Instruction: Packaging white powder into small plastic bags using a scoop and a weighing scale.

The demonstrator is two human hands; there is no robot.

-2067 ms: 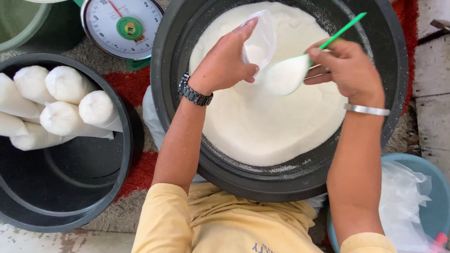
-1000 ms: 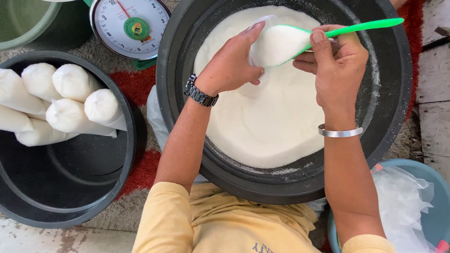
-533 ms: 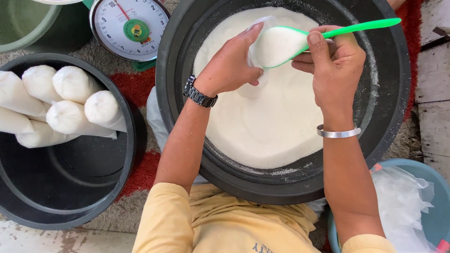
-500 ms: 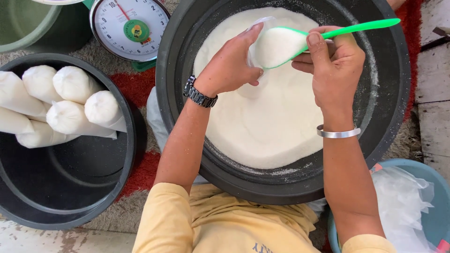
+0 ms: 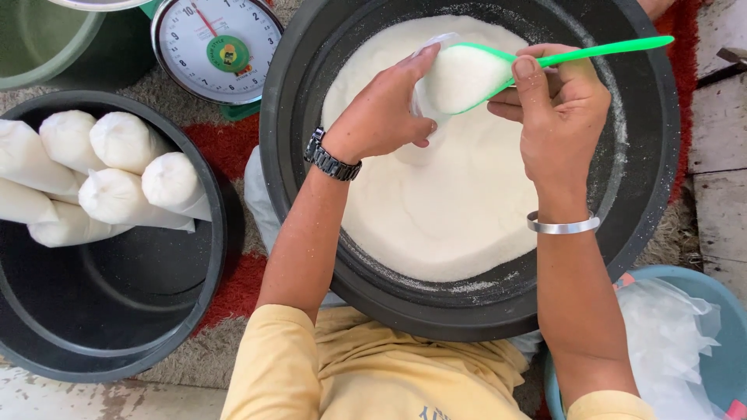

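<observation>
Across the upper middle of the frame, my two hands meet above one large black tub filled with white granules. One clear plastic bag hangs from my left hand, and one green scoop, heaped with white granules, sits in my right hand.

My left fingers are closed around the mouth of the bag, with the thumb on the near side and the fingertips at the rim, so the bag drops below the palm toward the granules. The bowl of the scoop rests right at the bag's opening, touching or just beside my left fingertips. My right thumb presses on top of the green handle and the other fingers curl under it, clamping it; the handle points to the upper right of the frame.

My left forearm rises from the lower middle, with one dark wristwatch at the wrist. My right forearm rises from the lower right, with one silver bangle on it, the wrist bent inward.

At left, one second black tub holds about six filled white bags stacked along its upper edge. One dial scale sits at upper left. One blue basin with empty clear bags lies at lower right.
</observation>
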